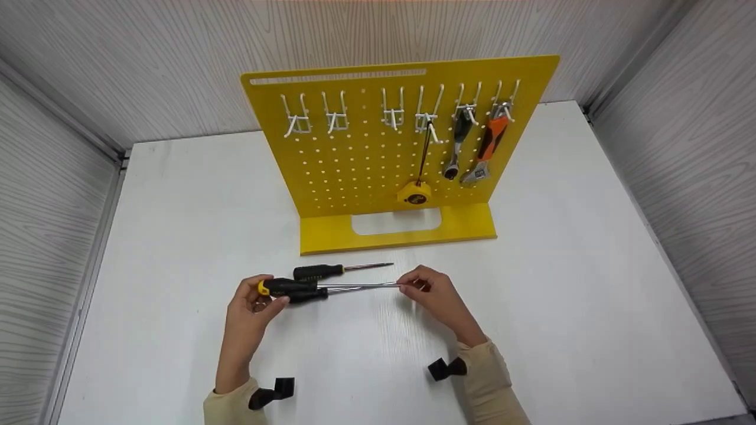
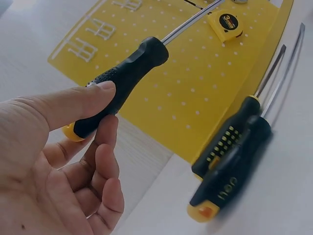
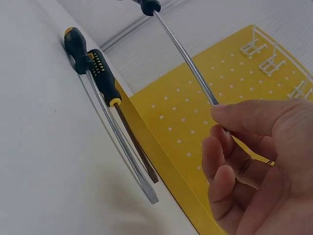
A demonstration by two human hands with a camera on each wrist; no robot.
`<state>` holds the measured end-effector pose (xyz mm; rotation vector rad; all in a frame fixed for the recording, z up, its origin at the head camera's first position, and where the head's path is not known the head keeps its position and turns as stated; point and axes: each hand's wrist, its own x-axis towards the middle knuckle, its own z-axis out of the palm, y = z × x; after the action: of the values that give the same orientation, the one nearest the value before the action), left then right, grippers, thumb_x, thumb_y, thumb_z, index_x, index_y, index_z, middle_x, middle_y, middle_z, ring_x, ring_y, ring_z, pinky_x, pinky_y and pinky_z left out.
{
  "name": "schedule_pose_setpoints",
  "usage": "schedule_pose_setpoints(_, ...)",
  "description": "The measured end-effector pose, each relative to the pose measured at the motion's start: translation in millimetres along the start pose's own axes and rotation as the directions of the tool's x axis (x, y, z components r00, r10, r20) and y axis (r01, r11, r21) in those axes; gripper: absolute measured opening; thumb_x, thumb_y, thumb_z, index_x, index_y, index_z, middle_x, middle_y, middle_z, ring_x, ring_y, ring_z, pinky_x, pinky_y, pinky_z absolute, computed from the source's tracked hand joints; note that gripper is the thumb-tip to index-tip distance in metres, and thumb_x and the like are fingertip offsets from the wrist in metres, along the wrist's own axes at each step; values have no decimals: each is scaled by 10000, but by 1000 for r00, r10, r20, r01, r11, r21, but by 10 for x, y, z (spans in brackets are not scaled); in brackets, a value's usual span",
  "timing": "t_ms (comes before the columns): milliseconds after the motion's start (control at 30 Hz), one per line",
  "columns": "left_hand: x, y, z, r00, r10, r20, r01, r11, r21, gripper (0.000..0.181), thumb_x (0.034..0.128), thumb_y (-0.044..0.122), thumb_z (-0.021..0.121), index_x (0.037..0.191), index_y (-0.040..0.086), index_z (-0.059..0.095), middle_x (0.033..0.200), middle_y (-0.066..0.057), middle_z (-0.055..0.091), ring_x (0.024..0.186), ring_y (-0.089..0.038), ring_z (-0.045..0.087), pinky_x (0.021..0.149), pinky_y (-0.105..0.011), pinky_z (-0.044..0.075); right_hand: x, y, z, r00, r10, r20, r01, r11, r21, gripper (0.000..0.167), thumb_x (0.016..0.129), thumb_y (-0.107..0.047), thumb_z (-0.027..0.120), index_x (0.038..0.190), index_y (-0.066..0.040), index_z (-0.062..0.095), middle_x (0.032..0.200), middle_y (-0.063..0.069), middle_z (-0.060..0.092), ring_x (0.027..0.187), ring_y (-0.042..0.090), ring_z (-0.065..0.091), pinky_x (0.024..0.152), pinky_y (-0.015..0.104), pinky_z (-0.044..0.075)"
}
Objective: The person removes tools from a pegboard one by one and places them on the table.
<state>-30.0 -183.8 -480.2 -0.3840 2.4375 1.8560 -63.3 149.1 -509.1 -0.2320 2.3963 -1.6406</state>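
1. Holding a screwdriver (image 2: 139, 68) raised above the white surface (image 1: 590, 295), crosswise between left hand (image 1: 245, 319) and right hand (image 1: 440, 301), in front of a yellow pegboard (image 1: 490, 71).
2. Has a thick, contoured handle, dark and nearly black, with a dimpled patch on one side and a bright yellow butt end.
3. Narrows from the handle into a long, straight, shiny metal shaft, running almost level toward the right in the head view, with the tip mostly hidden by fingers.
4. Gripped near the butt end by the left hand, with the thumb laid over the handle and bent fingers beneath.
5. Pinched near the shaft's far end by the right hand, between thumb and index finger, with the other fingers curled.
6. Overlapped in the head view with a flat-tipped screwdriver (image 3: 76, 46), lying on the surface below, dark-handled, with a yellow butt and a long bright shaft.
7. Followed, just beside and toward the pegboard, by a dotted screwdriver (image 1: 319, 272), with yellow specks, a yellow collar and a darker shaft.
8. Backed by the upright pegboard, fitted with white hooks (image 1: 393, 111) and hung with a yellow tape measure (image 1: 416, 193) on a dark cord, a dark-handled wrench (image 1: 462, 130) and an orange-and-black adjustable wrench (image 1: 490, 141).
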Motion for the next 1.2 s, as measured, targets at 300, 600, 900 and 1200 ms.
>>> schedule_pose_setpoints(300,-71,-231,-8,997,-74,12,73,995,64,505,857,76,714,1317,68,505,1105,-28,644,866,-81,495,719,-178,428,6,56,46,999,-4,39,5,999,-39,104,897,-103,657,965,-152,719,921,28,667,718,113,542,638,192,458)
schedule_pose_setpoints(600,-123,-360,-16,996,-90,13,90,996,27,487,862,76,709,1303,53,505,1113,-56,662,848,-64,519,730,-171,443,4,96,76,999,3,44,-1,999,-48,104,894,-97,660,965,-145,719,932,32,667,710,104,542,640,186,457)
schedule_pose_setpoints(900,-150,-460,40,992,-126,-1,126,989,71,465,862,47,695,1274,43,479,1090,-154,677,811,-51,557,726,-162,453,-18,155,85,999,-14,47,18,996,-86,102,894,-85,658,965,-126,719,936,23,671,755,92,543,680,184,467)
schedule_pose_setpoints(1200,-162,-531,90,989,-145,-16,146,982,117,424,834,64,727,1205,36,525,1056,-124,669,819,-42,561,738,-166,454,-32,239,96,998,-36,45,42,989,-141,79,895,-93,666,940,-127,721,918,12,663,757,70,528,696,179,465)
